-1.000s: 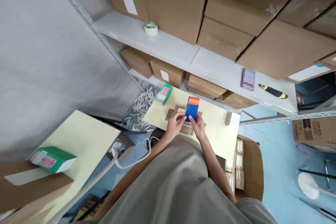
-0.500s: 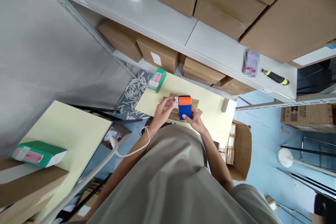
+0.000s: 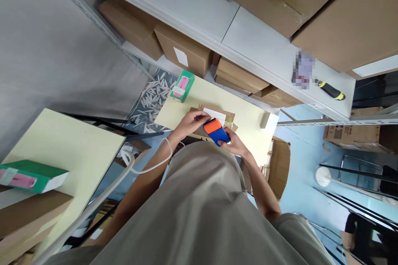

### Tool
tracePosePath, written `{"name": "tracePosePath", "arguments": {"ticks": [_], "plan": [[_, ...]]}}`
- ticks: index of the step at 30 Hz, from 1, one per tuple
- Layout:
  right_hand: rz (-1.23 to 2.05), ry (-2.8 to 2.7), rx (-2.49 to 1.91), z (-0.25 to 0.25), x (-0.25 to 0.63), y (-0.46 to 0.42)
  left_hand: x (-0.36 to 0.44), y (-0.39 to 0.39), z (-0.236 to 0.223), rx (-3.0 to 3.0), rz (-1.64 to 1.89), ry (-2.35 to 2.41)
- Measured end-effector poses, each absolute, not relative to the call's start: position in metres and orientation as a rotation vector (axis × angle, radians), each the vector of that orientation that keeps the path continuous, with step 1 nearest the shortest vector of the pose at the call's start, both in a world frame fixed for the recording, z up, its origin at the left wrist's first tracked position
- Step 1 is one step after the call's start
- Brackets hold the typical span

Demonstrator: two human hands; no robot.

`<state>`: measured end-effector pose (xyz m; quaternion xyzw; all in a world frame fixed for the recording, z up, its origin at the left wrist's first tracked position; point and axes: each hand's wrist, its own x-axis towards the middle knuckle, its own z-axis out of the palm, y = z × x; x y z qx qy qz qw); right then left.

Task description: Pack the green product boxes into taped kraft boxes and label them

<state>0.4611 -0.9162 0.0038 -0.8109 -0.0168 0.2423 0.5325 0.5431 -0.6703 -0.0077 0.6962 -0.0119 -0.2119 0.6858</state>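
Observation:
My right hand (image 3: 234,142) grips a blue and orange tape dispenser (image 3: 217,133) by its blue end, thumb on top. The dispenser is tilted, its black edge pointing up and left. At that edge is my left hand (image 3: 192,123), its thumb and fingers pinched together; what lies between them is too small to make out. Beneath and behind both hands a small cardboard box (image 3: 230,116) with a white label (image 3: 214,114) rests on the pale yellow table (image 3: 248,107), partly hidden by the hands and dispenser.
A green and pink box (image 3: 182,86) stands at the table's far left corner, a small white box (image 3: 269,121) at the right. An open carton (image 3: 280,169) is beside the table. The shelf (image 3: 261,49) above holds large cartons and a black-and-yellow cutter (image 3: 331,90).
The dispenser has turned from upright to tilted left in my right hand. My left fingers have moved to its black edge. The whole view has shifted slightly.

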Motion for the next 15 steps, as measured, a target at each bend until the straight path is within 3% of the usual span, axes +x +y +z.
{"name": "tracePosePath", "arguments": {"ticks": [7,15], "plan": [[0.652,-0.074,-2.065,0.010,0.476,-0.923,0.527,-0.672,-0.037,1.526,-0.430,0.077],[1.066,-0.096,-1.880,0.054,0.508,-0.944,0.508,-0.662,-0.065,1.501,-0.218,0.361]]}}
